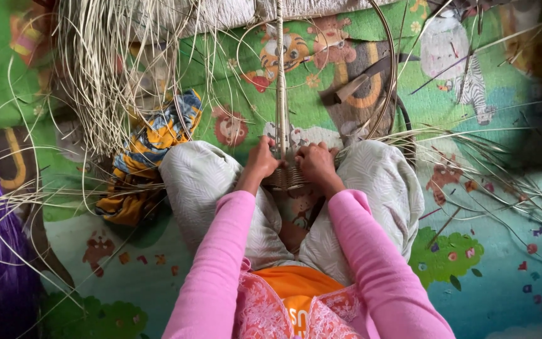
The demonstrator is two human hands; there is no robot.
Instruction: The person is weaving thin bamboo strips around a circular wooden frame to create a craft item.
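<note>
Wickerwork [285,177] sits braced between the knees, so both hands can work it: left hand [262,158] and right hand [315,162] close their fingers on its rim, either side of the upright cane [280,81].

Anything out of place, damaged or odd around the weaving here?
Nothing looks damaged. Loose cane strips sprawl across the play mat, and a crumpled patterned cloth lies beside the knee. Both the left hand and right hand grip the woven piece.
</note>
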